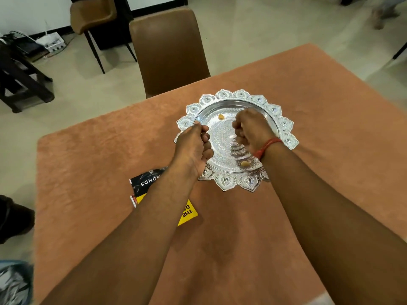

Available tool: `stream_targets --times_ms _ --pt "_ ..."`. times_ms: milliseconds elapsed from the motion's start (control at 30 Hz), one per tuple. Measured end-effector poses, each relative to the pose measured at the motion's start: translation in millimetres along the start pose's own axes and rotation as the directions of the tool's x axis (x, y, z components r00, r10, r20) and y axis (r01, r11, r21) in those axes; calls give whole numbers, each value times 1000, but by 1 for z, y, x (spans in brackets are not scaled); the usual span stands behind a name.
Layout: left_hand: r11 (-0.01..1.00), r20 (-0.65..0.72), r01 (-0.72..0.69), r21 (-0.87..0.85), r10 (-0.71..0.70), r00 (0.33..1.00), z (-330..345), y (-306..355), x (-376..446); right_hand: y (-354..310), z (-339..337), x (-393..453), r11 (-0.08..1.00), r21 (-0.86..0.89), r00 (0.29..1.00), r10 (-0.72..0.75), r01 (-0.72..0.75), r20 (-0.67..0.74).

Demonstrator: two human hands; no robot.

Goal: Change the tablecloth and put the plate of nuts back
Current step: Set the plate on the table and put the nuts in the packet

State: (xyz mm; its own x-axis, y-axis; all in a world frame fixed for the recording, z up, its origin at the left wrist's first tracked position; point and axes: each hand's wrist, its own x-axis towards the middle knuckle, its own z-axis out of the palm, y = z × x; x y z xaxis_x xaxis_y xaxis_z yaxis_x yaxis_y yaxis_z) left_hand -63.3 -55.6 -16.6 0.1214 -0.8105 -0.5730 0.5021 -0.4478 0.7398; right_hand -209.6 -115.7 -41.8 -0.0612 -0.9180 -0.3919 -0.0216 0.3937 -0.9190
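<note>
pale floor tiles and two brown chairs (169, 51) lie beyond the surface, which is fully covered by an orange tablecloth (92, 164) lying flat and smooth, so the cloth change looks done and what remains is refilling and setting the plate.

near the middle of the cloth sits a silver plate (284, 124) with a scalloped rim, placed within easy reach of both arms. just beside it, toward the person and partly under the left forearm, lies a black and yellow packet (145, 183), probably the nuts' bag, kept close for pouring.

the left hand (193, 148) curls over the plate's left rim, its grip seemingly pinching the edge to steady it. the right hand (251, 130), with a red thread at the wrist, hovers above the plate's centre with fingers bunched together; whether nuts are inside that grip i cannot tell.

only two small nuts (221, 116) show on the plate.
</note>
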Motion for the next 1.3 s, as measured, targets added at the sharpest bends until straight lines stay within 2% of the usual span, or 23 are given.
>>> stream_targets --times_ms 33,100,133,200,233,300,367,433,533,567,600,633,667,700,733,800,900,967,1033,1100,1133,1200,1300 --pt "1000 -2 10 -11 -10 1000 0 -1 0 -4 -3 0 968 236 996 85 -89 27" --pt "999 -3 27 -28 -27 1000 -1 -3 0 -12 -3 6 909 385 987 147 -159 61" --pt "999 -5 32 -32 -32 999 -1 -4 -1 -16 0 10 944 305 992 122 -126 31" --pt "999 -9 35 -34 -35 999 -2 -5 -3 -20 9 23 964 -256 995 -85 71 -45" --pt "999 -13 36 -32 -36 999 -2 -5 -4 -20 14 30 772 -609 974 -227 182 4" --pt "999 -16 36 -20 -36 999 -2 -6 -5 -18 25 39 329 -894 926 -320 304 198" --pt "999 -8 34 -5 -34 999 -3 -6 -7 -13 34 40 153 -928 909 -307 341 283" --pt "1000 -1 30 3 -30 1000 -4 -7 -8 -11 39 40 84 -937 904 -304 339 300" --pt "999 -3 29 21 -29 1000 -7 -7 -9 -21 34 35 131 -942 922 -284 310 264" --pt "999 -1 27 25 -27 1000 -8 -7 -9 -26 28 31 214 -927 926 -290 308 240" --pt "999 3 22 25 -22 1000 -10 -6 -9 -30 20 26 423 -856 941 -281 298 189" --pt "1000 12 17 19 -17 1000 -11 -5 -8 -32 10 18 713 -644 958 -261 276 121" --pt "1000 20 11 12 -11 1000 -11 -5 -8 -31 -1 8 946 -248 977 -204 211 55" --pt "1000 24 6 7 -6 1000 -11 -5 -7 -30 -13 -4 980 159 990 -132 123 49" --pt "1000 27 6 8 -6 1000 -10 -6 -8 -26 -26 -14 909 414 993 -89 51 73" --pt "1000 30 15 17 -15 999 -5 -7 -9 -16 -42 -30 780 624 994 -17 -53 106" --pt "999 38 17 45 -18 999 1 -11 -11 -4 -52 -38 727 678 994 67 -111 91" --pt "997 48 4 71 -7 999 5 -12 -12 0 -59 -40 805 591 998 69 -50 -10" --pt "993 60 -22 113 16 998 6 -14 -12 1 -68 -37 943 325 984 -13 72 -178" --pt "957 81 -113 266 95 992 6 -16 -11 -2 -77 -32 969 -200 945 -195 145 -261" --pt "873 110 -208 441 178 978 5 -17 -9 -3 -79 -29 861 -482 929 -298 161 -221" --pt "459 287 -417 784 328 900 5 -20 -3 -4 -78 -25 477 -852 921 -389 214 14" --pt "-180 562 -533 827 239 792 12 -27 2 -2 -63 -23 -29 -956 915 -282 293 289"
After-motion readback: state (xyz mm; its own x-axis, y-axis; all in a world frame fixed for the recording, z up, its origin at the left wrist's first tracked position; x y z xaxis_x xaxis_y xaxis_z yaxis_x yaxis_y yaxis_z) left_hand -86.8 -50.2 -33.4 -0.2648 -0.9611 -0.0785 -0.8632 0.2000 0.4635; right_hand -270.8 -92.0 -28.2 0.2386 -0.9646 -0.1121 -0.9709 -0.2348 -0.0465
